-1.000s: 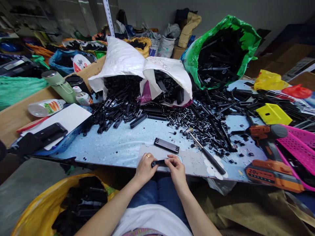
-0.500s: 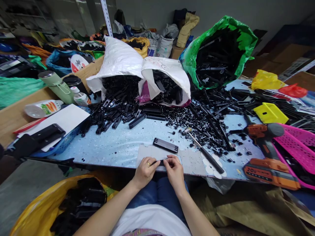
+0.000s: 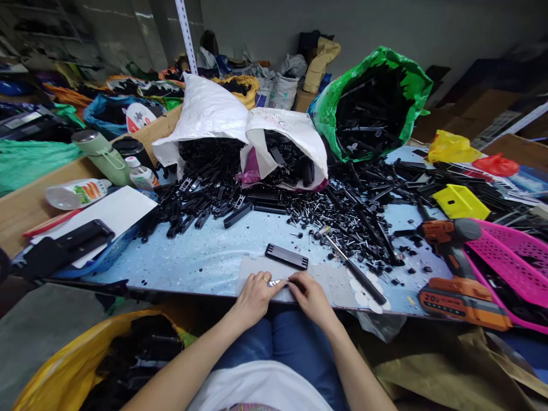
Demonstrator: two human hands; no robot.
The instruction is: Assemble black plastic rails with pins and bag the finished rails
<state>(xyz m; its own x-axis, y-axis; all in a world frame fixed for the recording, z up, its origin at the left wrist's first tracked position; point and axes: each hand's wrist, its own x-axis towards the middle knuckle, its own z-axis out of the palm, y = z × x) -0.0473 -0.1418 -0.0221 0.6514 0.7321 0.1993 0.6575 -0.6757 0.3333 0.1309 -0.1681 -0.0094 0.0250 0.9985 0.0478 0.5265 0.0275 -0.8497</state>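
Observation:
At the table's front edge, my left hand (image 3: 256,294) pinches one end of a small part (image 3: 276,282) that shows a shiny, silvery face. The fingers of my right hand (image 3: 309,292) are closed at its other end. Just beyond my hands a dark rectangular piece (image 3: 286,256) with slotted ends lies at a slant on a grey mat (image 3: 336,282). To the right rests a hammer (image 3: 355,271) with a black handle, its head toward the heap of small nail-like parts (image 3: 338,220).
Open white sacks (image 3: 214,108) and a green sack (image 3: 417,85) spill black parts across the back. On the right are an orange drill (image 3: 464,302) and a pink basket (image 3: 509,245). Bottles and paper (image 3: 124,211) lie left. A yellow bag (image 3: 55,365) stands below the table.
The small part, dark before, now shows a silvery face between my fingers. My right hand has shifted slightly right and turned. The camera view has shifted a little.

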